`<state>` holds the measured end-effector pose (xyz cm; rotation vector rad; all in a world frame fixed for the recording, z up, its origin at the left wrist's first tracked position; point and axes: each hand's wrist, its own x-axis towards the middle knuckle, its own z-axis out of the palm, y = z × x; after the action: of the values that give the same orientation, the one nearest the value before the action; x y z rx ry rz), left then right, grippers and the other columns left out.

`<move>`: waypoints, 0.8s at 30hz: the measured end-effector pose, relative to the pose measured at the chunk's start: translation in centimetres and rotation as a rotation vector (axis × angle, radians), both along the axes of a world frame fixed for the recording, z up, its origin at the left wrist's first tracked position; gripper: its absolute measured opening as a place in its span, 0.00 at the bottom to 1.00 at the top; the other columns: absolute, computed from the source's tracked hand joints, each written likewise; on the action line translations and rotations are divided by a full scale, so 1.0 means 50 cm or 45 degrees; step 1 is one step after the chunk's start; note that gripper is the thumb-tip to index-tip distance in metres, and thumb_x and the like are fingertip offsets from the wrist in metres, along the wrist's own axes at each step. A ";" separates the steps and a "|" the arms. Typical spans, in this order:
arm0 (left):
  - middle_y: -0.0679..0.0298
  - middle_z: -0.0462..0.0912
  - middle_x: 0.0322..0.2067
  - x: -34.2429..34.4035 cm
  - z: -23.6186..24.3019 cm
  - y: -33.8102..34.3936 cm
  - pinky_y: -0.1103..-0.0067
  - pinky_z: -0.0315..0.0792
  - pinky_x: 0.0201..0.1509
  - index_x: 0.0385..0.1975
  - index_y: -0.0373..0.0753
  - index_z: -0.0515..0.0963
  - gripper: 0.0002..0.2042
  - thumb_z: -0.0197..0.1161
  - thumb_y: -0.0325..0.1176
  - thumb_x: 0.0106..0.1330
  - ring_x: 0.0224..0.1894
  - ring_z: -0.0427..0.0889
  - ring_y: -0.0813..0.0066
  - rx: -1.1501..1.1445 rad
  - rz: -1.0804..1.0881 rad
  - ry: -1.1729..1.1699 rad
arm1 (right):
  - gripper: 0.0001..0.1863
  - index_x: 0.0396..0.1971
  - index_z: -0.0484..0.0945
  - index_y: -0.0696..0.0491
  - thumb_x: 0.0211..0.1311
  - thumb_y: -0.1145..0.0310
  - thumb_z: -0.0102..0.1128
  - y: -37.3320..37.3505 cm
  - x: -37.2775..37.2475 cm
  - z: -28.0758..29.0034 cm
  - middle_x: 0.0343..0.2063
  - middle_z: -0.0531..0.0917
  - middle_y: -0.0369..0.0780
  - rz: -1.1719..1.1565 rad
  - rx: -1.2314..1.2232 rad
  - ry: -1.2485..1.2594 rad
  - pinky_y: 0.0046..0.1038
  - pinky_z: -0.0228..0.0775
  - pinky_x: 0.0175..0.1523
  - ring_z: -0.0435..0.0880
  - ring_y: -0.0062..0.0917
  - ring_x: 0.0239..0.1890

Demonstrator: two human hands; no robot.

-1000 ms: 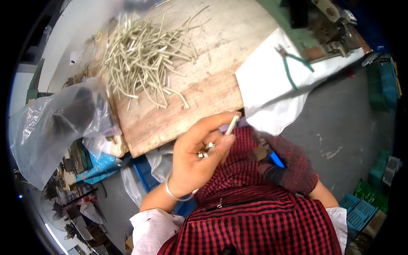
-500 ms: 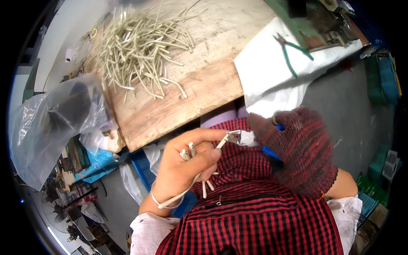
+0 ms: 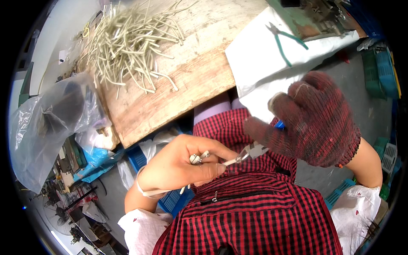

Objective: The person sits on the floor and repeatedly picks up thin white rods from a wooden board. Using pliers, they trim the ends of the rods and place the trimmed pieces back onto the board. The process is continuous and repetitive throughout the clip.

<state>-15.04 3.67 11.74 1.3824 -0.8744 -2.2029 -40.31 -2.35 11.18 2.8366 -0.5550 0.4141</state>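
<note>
My bare left hand [image 3: 178, 165] pinches a white sleeved wire [image 3: 231, 162] between thumb and forefinger, its metal-tipped end facing right. Several more short wires [image 3: 196, 159] are tucked in the same hand, and some tails come out below the palm. In a dark red knitted glove, my right hand [image 3: 316, 123] holds blue-handled pliers [image 3: 256, 150]. The pliers' metal jaws are at the wire's tip; whether they grip it is too small to tell. The glove covers most of the handles.
A heap of cut wires [image 3: 127, 46] covers the left part of the wooden table [image 3: 204, 72]. Green-handled cutters [image 3: 282, 46] lie on a white sheet [image 3: 250, 59] at the right. A clear plastic bag [image 3: 55, 123] hangs at the left. Blue baskets [image 3: 174, 204] stand below.
My right hand has turned, moved up and right, and its fingers are further apart around the pliers. The pinched wire now points more level to the right. The whole view has shifted slightly.
</note>
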 end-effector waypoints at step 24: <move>0.66 0.73 0.14 0.008 -0.055 0.017 0.86 0.51 0.15 0.44 0.21 0.76 0.15 0.60 0.19 0.56 0.12 0.64 0.86 0.059 0.137 0.415 | 0.20 0.46 0.79 0.46 0.49 0.71 0.67 0.033 -0.019 -0.080 0.32 0.80 0.36 -0.095 0.924 -0.192 0.30 0.70 0.33 0.79 0.28 0.30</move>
<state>-14.64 4.50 8.99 1.0214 -0.6210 -2.2884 -41.28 -0.72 7.17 3.4641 -1.0125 0.4942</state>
